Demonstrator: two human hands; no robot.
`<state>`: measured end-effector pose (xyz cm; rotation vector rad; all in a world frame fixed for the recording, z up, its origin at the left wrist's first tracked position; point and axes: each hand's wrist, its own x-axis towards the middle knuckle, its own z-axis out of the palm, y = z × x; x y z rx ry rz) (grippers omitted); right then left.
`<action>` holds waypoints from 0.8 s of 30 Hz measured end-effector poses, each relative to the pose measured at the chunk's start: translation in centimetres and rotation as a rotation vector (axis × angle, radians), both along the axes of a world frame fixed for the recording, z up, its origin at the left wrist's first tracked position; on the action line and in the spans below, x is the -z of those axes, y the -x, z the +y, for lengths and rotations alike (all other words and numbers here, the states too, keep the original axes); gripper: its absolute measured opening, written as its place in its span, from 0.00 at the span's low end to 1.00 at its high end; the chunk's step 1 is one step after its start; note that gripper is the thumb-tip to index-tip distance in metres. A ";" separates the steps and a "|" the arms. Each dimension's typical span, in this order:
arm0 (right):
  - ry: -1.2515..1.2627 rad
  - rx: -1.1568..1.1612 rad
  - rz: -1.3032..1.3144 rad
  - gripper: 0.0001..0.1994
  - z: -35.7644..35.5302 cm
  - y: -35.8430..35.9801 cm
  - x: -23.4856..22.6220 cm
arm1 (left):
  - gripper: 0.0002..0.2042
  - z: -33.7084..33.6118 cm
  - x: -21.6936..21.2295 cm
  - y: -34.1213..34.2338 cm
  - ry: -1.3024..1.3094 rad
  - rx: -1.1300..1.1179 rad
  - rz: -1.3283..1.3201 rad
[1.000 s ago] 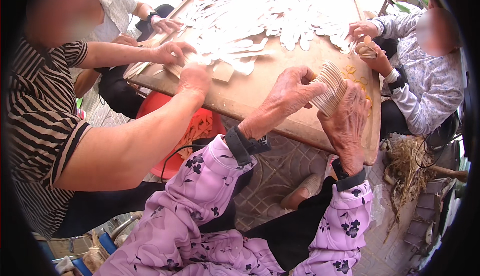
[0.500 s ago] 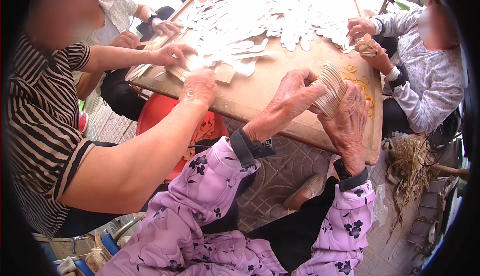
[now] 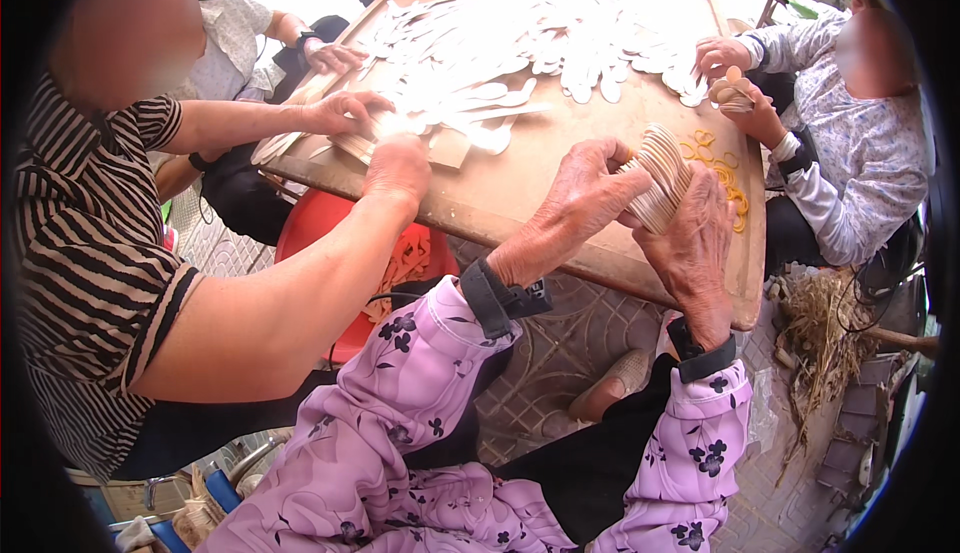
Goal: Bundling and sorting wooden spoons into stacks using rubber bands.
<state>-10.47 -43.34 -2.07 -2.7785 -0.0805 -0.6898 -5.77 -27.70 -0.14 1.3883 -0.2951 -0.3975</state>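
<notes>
A thick stack of pale wooden spoons is held between my two hands above the table's near right corner, its layered edges facing me. My left hand is closed around the stack's left side, with a speck of yellow, possibly a rubber band, by its fingertips. From the right, my right hand grips the same stack, fingers wrapped over it. Just beyond it, loose yellow rubber bands lie on the table. A broad heap of loose wooden spoons spreads across the table's middle, partly washed out by glare.
The brown table has a raised rim. At left, a co-worker in stripes reaches across toward spoons. Another person at right holds a spoon bundle. A red basin with orange-lit pieces stands below the table edge.
My hands and the stack have barely moved; a yellow speck now shows by my left fingertips. The striped co-worker's near arm has shifted slightly, and another person's hand behind has drawn back from the table.
</notes>
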 end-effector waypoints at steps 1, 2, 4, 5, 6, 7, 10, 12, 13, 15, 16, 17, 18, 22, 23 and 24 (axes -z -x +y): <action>-0.003 -0.001 -0.001 0.38 0.1 0.0 0.1 | 0.12 0.1 0.0 0.1 0.007 -0.003 -0.001; 0.000 -0.004 -0.004 0.38 0.1 0.0 0.0 | 0.12 0.1 0.0 0.1 0.017 -0.003 -0.002; 0.001 -0.007 -0.007 0.38 0.1 0.0 0.0 | 0.13 0.1 0.1 0.0 0.017 -0.002 -0.004; -0.002 -0.008 -0.001 0.37 0.1 0.0 -0.2 | 0.13 0.0 0.1 0.0 0.022 0.001 -0.006; -0.006 -0.010 0.005 0.37 0.0 0.0 -0.3 | 0.13 -0.1 0.1 0.0 0.023 0.004 -0.005; -0.005 -0.007 0.005 0.37 -0.1 0.0 -0.3 | 0.13 -0.2 0.1 0.0 0.028 0.001 -0.010; 0.003 -0.016 -0.010 0.35 -0.3 -0.2 0.0 | 0.13 -0.3 0.2 0.0 0.039 -0.008 -0.007; 0.001 -0.022 -0.019 0.34 -0.2 -0.3 0.0 | 0.14 -0.3 0.1 0.0 0.049 -0.011 -0.002; 0.004 -0.021 -0.019 0.34 -0.3 -0.3 0.0 | 0.14 -0.3 0.2 -0.1 0.038 -0.014 -0.005; -0.004 -0.023 -0.034 0.33 0.0 -0.3 0.0 | 0.14 -0.2 -0.1 -0.2 0.023 -0.021 -0.008; -0.004 -0.026 -0.035 0.33 0.0 -0.4 0.0 | 0.14 -0.2 -0.3 -0.3 -0.017 -0.024 0.004; -0.023 -0.037 -0.046 0.32 0.1 -0.4 0.1 | 0.14 -0.2 -0.5 -0.3 -0.056 -0.027 0.015; -0.043 -0.049 -0.059 0.32 0.1 -0.5 0.1 | 0.14 -0.1 -0.6 -0.3 -0.055 -0.032 0.014; -0.146 -0.066 -0.013 0.30 0.2 -0.6 -0.6 | 0.14 0.8 -1.8 0.0 0.018 -0.018 0.012; -0.257 -0.022 0.072 0.30 0.0 -0.4 -1.1 | 0.14 1.0 -2.1 0.2 0.099 -0.021 -0.001; -0.368 0.022 0.156 0.29 -0.3 -0.3 -1.7 | 0.14 1.3 -2.0 0.1 0.106 -0.023 -0.008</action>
